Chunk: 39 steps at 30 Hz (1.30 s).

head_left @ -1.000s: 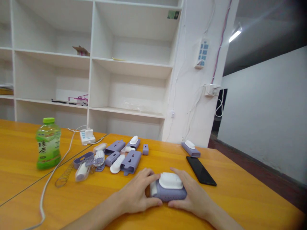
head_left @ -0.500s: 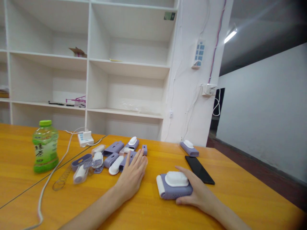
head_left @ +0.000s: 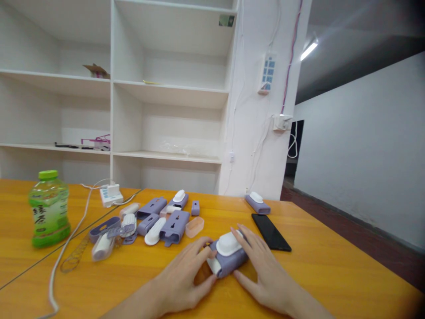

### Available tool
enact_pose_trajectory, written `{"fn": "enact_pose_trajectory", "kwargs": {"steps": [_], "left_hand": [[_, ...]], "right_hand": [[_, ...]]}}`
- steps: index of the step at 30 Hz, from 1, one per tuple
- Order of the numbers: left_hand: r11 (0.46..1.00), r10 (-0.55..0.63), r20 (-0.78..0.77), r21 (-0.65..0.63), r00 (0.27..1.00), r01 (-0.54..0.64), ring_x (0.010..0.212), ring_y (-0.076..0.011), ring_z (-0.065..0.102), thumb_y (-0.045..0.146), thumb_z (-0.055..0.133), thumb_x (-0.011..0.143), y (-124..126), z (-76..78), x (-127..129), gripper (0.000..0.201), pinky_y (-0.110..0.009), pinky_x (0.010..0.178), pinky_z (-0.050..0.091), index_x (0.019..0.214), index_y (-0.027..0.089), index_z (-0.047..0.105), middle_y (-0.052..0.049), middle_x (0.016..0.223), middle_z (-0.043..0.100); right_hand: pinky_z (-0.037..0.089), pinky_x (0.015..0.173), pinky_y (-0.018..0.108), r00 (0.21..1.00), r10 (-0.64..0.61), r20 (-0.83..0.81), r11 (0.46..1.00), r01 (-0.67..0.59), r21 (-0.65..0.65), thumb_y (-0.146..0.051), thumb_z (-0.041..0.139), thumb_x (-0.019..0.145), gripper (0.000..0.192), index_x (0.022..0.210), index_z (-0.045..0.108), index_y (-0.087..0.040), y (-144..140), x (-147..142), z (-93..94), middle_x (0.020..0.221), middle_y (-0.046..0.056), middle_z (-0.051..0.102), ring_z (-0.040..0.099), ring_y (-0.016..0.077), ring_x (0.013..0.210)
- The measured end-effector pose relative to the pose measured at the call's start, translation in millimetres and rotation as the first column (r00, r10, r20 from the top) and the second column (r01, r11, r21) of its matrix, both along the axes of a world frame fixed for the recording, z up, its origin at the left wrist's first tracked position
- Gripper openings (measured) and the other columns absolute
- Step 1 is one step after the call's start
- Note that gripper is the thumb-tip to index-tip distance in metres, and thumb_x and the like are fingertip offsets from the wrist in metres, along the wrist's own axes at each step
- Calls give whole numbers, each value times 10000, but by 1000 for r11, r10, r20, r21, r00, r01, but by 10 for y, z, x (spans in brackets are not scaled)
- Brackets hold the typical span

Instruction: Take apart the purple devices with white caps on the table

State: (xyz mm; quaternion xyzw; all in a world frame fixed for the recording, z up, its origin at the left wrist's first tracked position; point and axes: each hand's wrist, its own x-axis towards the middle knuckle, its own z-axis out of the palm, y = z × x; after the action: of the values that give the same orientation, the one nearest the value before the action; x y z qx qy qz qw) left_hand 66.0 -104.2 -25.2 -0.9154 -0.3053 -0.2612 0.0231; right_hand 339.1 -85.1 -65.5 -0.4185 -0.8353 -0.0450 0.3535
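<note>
A purple plastic case (head_left: 231, 262) with a white oval piece (head_left: 229, 243) on top lies on the table between my hands. My left hand (head_left: 186, 274) grips its white left end between thumb and fingers. From the other side, my right hand (head_left: 265, 270) holds the case, fingers over the top and thumb at the near edge. Left of them lie another purple case (head_left: 175, 227), a clear peach-tinted cap (head_left: 195, 226), a white oval part (head_left: 155, 231) and a small purple part (head_left: 195, 208).
More purple and white parts (head_left: 105, 227) crowd the left, beside a wire coil (head_left: 75, 257). A green bottle (head_left: 49, 208), white cable (head_left: 66, 250) and power strip (head_left: 111, 195) stand farther left. At right are a black phone (head_left: 271, 232) and another purple case (head_left: 257, 204).
My left hand has come away from the parts pile and moved right onto the case. The case is now turned at an angle, with both hands on it. The view has shifted slightly right.
</note>
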Motion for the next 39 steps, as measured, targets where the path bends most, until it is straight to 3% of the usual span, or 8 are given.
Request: {"fn": "enact_pose_trajectory", "kwargs": {"steps": [6,13,19,25,30,36,39], "left_hand": [[1000,26,50,6,998,-26,1250,-238,517,185,637,775,-24,-48,51,441,-360,1105,432,1187,249,490,-92,1394,453],[1000,29,55,-3,998,-29,1230,-233,509,205,617,811,-71,-26,67,382,-357,1090,421,1155,243,455,-92,1368,467],[996,80,69,-55,994,-76,1094,-225,573,238,598,849,-80,-12,147,271,-372,985,485,1084,243,466,-58,1158,580],[997,78,14,-4,997,-78,1243,-273,525,176,625,728,-23,-75,144,483,-429,1091,438,1178,242,463,-95,1310,552],[999,-27,-165,14,986,29,1456,-278,331,99,595,688,14,-5,-137,821,-450,1209,304,1450,256,334,-104,1604,291],[999,35,-198,-28,980,-42,1450,-307,344,361,676,841,9,53,-225,753,-492,1191,325,1507,299,330,-104,1606,300],[999,23,-155,-31,988,-28,1402,-288,420,321,665,856,-11,89,-180,675,-454,1171,371,1471,308,388,-87,1556,385]], "right_hand": [[181,1205,590,992,-91,-84,986,78,-146,-518,631,827,975,1586,60,-297,-130,-391,-147,1644,101,137,95,337,1517],[140,1194,639,987,-127,-102,988,117,-102,-371,638,765,1003,1583,65,-274,-63,-517,-173,1643,111,110,55,358,1517],[152,1193,641,991,-82,-105,991,70,-117,-335,623,768,1013,1584,27,-265,-90,-531,-173,1652,116,46,45,372,1515],[148,1206,613,992,-88,-91,990,76,-123,-343,608,785,1033,1584,-38,-234,-99,-527,-170,1656,109,32,-3,348,1520],[115,1217,600,992,-106,-67,990,99,-101,-443,609,836,971,1588,21,-265,-68,-400,-140,1652,89,106,83,327,1520],[93,1228,576,996,-63,-57,997,60,-47,-629,632,829,951,1576,141,-308,-14,-209,-76,1619,74,250,209,316,1496],[115,1231,564,997,-46,-56,997,43,-65,-651,668,795,997,1575,159,-293,30,-166,-63,1623,85,237,198,313,1499]]}}
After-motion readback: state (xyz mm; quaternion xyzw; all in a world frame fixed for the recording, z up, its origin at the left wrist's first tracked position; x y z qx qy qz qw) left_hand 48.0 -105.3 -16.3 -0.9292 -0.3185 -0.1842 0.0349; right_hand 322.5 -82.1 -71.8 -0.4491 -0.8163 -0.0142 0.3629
